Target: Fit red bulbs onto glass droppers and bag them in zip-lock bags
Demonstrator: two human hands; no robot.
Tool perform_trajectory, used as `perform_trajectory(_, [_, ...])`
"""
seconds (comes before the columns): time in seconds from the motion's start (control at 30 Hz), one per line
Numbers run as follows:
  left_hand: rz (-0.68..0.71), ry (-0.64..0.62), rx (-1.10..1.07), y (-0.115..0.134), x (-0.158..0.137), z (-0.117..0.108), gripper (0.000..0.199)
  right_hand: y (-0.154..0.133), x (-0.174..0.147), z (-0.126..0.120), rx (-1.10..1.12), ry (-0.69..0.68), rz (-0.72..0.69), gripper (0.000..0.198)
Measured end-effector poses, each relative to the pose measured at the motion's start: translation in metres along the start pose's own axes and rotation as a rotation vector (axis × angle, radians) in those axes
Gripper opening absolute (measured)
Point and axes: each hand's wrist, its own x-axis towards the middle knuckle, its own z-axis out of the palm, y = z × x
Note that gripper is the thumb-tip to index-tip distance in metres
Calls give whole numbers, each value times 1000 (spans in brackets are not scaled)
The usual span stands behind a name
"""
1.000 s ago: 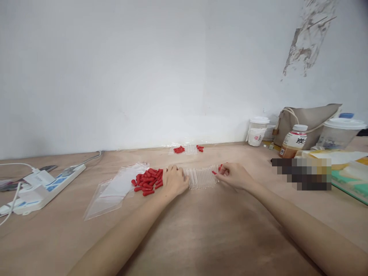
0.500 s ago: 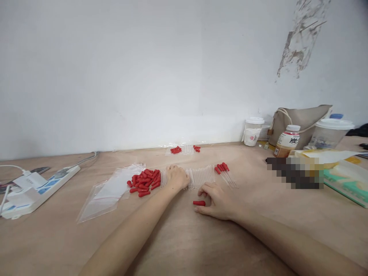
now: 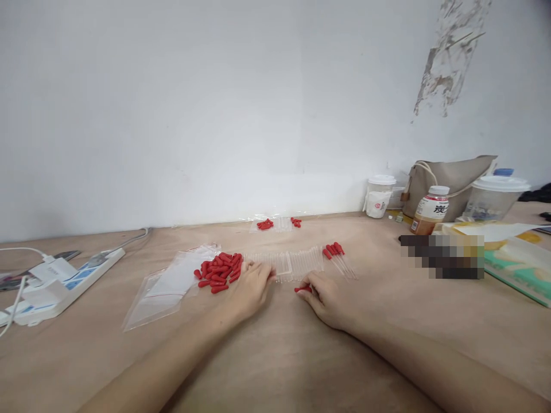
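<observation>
Red bulb [image 3: 300,289] sits between right grip's [image 3: 326,298] pinching thumb and fingers; left grip [image 3: 253,288] unclear.

Plain red bulbs [image 3: 219,271], clear colourless tubes [image 3: 301,262], tan tabletop [image 3: 275,361].

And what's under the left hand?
Clear dropper tubes show just beyond the left hand, and red dropper bulbs lie to its left. Whatever sits directly beneath the hand is covered, so I can't tell.
</observation>
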Motion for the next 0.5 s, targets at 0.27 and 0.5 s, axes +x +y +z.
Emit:
perform_trajectory(0.27, [146, 131, -301, -4, -26, 21, 20, 2, 1, 3, 36, -1, -107, 20])
perform_trajectory(0.5, [151, 124, -294, -2, -23, 20, 18, -5, 0, -2, 78, -38, -130, 19])
